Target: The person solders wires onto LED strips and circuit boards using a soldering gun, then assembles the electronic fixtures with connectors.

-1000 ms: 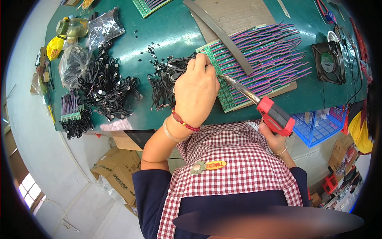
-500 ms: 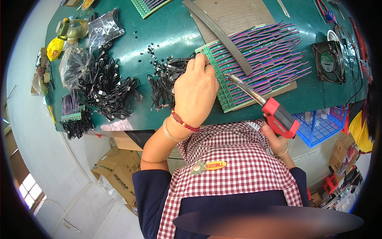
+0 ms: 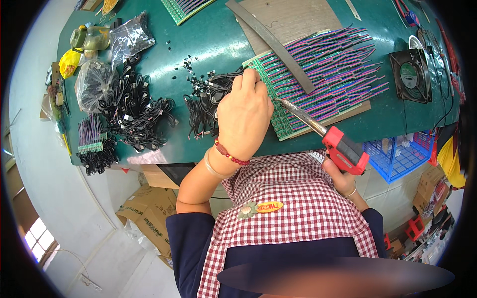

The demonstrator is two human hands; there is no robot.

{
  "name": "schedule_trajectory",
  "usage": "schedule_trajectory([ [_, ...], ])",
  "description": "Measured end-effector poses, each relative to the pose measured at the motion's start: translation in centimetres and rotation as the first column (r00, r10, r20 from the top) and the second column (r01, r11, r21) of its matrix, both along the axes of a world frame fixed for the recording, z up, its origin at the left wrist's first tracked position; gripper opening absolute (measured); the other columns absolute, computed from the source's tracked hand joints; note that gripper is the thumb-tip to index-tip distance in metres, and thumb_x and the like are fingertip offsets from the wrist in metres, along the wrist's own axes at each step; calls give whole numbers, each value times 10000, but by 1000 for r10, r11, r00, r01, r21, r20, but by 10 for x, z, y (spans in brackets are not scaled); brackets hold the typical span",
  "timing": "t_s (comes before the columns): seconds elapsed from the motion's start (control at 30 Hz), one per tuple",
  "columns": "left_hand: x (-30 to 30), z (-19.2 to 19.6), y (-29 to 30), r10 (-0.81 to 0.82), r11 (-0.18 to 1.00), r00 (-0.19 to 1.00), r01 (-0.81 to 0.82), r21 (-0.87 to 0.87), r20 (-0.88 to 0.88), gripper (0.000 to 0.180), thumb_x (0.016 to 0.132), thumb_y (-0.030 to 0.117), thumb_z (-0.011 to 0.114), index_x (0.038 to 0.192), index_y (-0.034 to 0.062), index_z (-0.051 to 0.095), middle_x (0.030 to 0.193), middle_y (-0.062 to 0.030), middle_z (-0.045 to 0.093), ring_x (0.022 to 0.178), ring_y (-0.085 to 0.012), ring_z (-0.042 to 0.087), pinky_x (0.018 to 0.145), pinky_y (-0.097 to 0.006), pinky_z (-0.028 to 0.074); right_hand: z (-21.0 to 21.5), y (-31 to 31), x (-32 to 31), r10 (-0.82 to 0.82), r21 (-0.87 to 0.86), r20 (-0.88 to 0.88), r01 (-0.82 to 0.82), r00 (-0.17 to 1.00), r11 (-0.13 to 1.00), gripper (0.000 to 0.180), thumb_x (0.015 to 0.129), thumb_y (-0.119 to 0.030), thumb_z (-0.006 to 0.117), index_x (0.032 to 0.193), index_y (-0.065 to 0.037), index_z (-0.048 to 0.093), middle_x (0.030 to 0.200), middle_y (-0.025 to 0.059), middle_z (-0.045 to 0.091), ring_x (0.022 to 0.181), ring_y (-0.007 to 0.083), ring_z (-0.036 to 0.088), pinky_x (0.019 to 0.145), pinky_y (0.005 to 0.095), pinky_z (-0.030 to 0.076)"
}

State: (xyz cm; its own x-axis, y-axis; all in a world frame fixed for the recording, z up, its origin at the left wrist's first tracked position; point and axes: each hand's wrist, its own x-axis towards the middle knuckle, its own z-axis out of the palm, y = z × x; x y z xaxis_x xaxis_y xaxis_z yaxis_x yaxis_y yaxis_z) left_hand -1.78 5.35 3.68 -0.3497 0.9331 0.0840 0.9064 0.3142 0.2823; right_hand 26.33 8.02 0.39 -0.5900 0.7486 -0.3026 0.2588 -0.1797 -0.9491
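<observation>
My left hand (image 3: 244,111) is over the left edge of a green circuit board panel (image 3: 283,130), its fingers pinched together. Whatever sits between those fingertips is hidden by the hand. In my right hand (image 3: 342,180) is a red and black soldering iron (image 3: 345,151). Its metal shaft slants up and left, and the tip is at the panel close to my left fingers. Rows of thin black, pink and blue wires (image 3: 343,64) run rightward from the panel. A flat metal bar (image 3: 280,49) lies across the wires.
Black cables with plugs (image 3: 134,109) are heaped on the green table at left, beside plastic bags (image 3: 94,84). A smaller cable bundle (image 3: 201,111) lies left of my hand. Right are a black fan (image 3: 410,77) and a blue basket (image 3: 397,156). A wooden board (image 3: 298,20) extends beyond the panel.
The soldering iron in my right hand has shifted slightly left and toward me, its tip now lower along the panel's edge. My left hand has stayed almost in place.
</observation>
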Motion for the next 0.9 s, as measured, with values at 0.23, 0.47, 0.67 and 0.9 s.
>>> schedule_trajectory([
  [0.23, 3, -1, 1, 9, 1000, 1000, -9, 16, -12, 86, 670, 76, 620, 717, 16, 579, 980, -46, 539, 828, -192, 567, 592, -306, 506, -1, -2, -2, 30, 14, 20, -30, 999, 999, 287, 793, -39, 661, 1068, 5, 589, 937, 63, 612, 803, 140, 570, 704, 277, 461],
  [0.47, 5, 0, 1, 10, 1000, 1000, -10, 11, -12, 96, 667, 78, 625, 716, 21, 565, 992, -53, 536, 836, -199, 568, 596, -310, 507, 2, 3, -4, 42, 5, 33, -42, 999, 999, 207, 748, -32, 672, 945, 1, 615, 821, 75, 607, 683, 155, 573, 612, 284, 447],
  [0.67, 6, 0, 1, 14, 1000, 1000, -14, 2, -18, 96, 670, 78, 623, 714, 23, 559, 992, -54, 535, 835, -204, 566, 599, -312, 507, 7, 8, -14, 90, 174, 55, -99, 994, 980, 229, 688, -13, 665, 912, 3, 623, 795, 93, 602, 648, 198, 588, 590, 286, 449],
  [0.9, 7, 0, 0, 4, 1000, 999, -3, 7, -36, 112, 679, 78, 613, 746, 8, 557, 989, -57, 534, 833, -204, 562, 595, -312, 506, 10, 12, -21, 157, 408, 63, -169, 986, 897, 246, 673, -11, 670, 913, 13, 620, 817, 105, 611, 641, 207, 599, 556, 289, 457],
])
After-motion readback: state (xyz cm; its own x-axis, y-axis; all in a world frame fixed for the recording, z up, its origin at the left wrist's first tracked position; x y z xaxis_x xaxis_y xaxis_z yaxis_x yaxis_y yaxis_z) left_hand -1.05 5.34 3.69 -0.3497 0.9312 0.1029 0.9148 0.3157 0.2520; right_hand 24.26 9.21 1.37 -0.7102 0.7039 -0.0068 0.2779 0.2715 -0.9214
